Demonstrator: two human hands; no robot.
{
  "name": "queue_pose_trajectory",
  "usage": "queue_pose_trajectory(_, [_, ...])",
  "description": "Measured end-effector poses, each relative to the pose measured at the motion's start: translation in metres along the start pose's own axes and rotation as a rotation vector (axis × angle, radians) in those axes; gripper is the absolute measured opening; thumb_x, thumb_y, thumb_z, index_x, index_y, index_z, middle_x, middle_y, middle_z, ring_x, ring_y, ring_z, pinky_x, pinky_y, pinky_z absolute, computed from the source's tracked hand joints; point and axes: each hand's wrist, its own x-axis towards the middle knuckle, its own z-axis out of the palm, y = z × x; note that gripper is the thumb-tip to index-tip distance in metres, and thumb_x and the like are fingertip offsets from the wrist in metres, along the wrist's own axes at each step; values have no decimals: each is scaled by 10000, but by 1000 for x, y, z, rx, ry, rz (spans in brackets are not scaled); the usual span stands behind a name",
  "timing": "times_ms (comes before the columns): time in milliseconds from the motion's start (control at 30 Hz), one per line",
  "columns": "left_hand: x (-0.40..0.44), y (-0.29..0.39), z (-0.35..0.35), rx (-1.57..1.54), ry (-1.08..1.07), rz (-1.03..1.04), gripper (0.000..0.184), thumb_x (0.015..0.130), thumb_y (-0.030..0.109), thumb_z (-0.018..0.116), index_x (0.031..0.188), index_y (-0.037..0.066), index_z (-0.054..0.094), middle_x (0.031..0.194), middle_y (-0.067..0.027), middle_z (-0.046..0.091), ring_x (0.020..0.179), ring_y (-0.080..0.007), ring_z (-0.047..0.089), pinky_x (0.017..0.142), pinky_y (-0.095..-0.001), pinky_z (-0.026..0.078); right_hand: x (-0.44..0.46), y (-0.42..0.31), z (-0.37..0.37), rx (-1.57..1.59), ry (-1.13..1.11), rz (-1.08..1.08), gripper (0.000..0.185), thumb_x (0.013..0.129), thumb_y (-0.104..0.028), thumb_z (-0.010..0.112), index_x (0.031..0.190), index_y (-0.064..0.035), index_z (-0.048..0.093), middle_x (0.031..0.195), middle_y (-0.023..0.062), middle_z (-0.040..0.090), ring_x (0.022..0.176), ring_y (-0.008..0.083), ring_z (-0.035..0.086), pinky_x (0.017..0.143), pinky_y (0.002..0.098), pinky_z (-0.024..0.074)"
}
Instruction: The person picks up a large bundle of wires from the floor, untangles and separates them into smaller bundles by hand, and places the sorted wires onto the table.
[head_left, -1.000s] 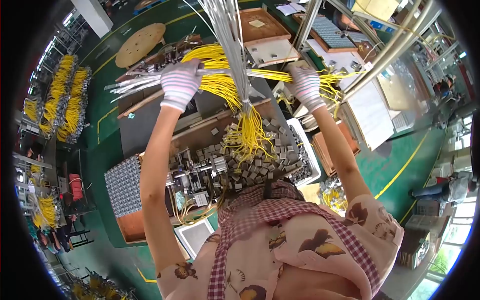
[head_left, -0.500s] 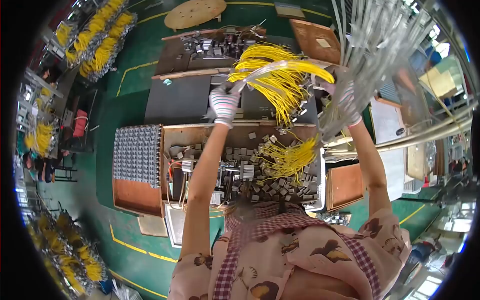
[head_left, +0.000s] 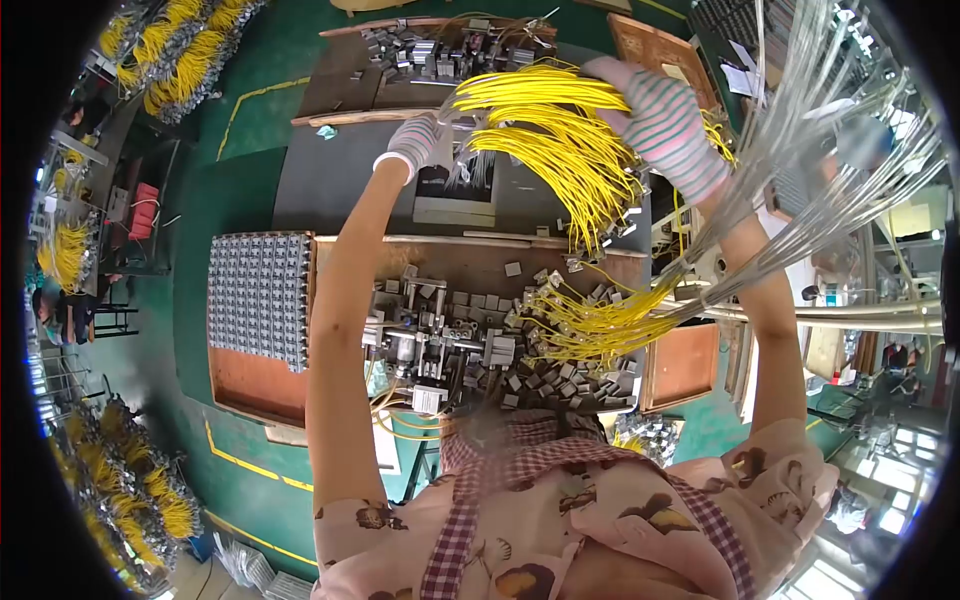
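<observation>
My left hand point(head_left: 413, 140), in a white striped glove, is closed around the pale, clear end of a bundle of yellow wires point(head_left: 555, 150). The bundle fans out to the right above the dark worktable point(head_left: 345, 185). At the bundle's upper right, my right hand point(head_left: 665, 130), in a striped glove, has its fingers over the wires and its thumb below; the fingertips are blurred. Long clear strands point(head_left: 790, 170) hang in front of my right forearm and join a second yellow wire bundle point(head_left: 610, 330) lower down, whose ends lie among small metal blocks point(head_left: 570, 380).
A metal fixture point(head_left: 420, 345) with hoses stands near my body. Left of it lies a wooden tray point(head_left: 255, 385) with rows of grey parts point(head_left: 258, 300). More metal pieces point(head_left: 440, 55) lie at the far side. Pale rails point(head_left: 850, 315) stick out at the right.
My right hand has moved left and up from the clear strands onto the upper yellow wires. My left hand has shifted slightly left and up, and the view has shifted a little.
</observation>
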Motion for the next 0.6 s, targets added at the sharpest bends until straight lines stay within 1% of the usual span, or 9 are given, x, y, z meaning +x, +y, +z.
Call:
queue_pose_trajectory(133, [19,-41,49,-17,-35,-131,331,718,262,698,915,9,615,805,-166,650,795,-334,614,742,-397,479,20,8,32,-65,-140,-65,423,754,-206,660,1132,-114,492,789,102,609,715,290,614,647,380,493])
queue_pose_trajectory(267, [29,-71,122,-101,221,-104,233,702,216,689,843,42,622,745,-133,649,732,-321,614,678,-377,493,32,14,82,-29,-331,-7,414,775,-227,652,1135,-99,492,832,119,616,760,299,622,663,394,502])
queue_pose_trajectory(300, [31,-73,125,-71,28,-182,421,751,382,615,967,21,633,884,-190,636,899,-366,591,858,-409,462,27,24,108,90,-224,-97,440,775,-246,653,1152,-90,489,877,141,617,751,313,620,672,388,506])
queue_pose_trajectory(333, [25,-61,124,-29,-177,-271,515,747,335,641,1162,48,536,1046,-194,598,995,-361,564,912,-410,441,30,17,111,43,-356,-36,486,783,-273,646,1203,-90,484,940,163,610,811,305,617,718,366,504])
queue_pose_trajectory(400, [8,-47,119,183,-315,-126,657,738,294,667,1300,92,394,1187,-201,516,1100,-354,510,933,-424,437,23,28,122,-71,-246,-201,510,805,-311,632,1243,-102,477,1034,151,594,888,281,608,783,366,482])
queue_pose_trajectory(433, [7,-50,133,22,-147,-271,679,730,291,680,1311,105,382,1221,-194,484,1115,-354,498,939,-424,437,17,33,120,-77,-247,-191,510,805,-311,632,1243,-102,477,1034,151,594,888,281,608,783,366,482])
queue_pose_trajectory(500, [-8,-37,137,-153,135,-388,625,706,277,715,1251,109,457,1198,-185,488,1107,-355,500,939,-411,440,-7,39,111,1048,-301,265,616,837,-504,556,1279,-86,462,1073,154,599,918,275,597,855,393,457])
queue_pose_trajectory(533, [-10,-37,144,-153,119,-375,625,706,277,715,1251,109,457,1198,-185,488,1107,-355,500,939,-411,440,-22,46,101,1048,-297,286,616,837,-504,556,1279,-86,462,1073,154,599,918,275,597,855,393,457])
queue_pose_trajectory(600, [-17,-39,152,-515,276,-199,613,684,248,736,1222,104,482,1191,-179,493,1079,-363,507,914,-407,447,-56,58,64,2027,-440,510,718,837,-585,510,1274,-19,448,1126,167,578,943,258,593,888,398,449])
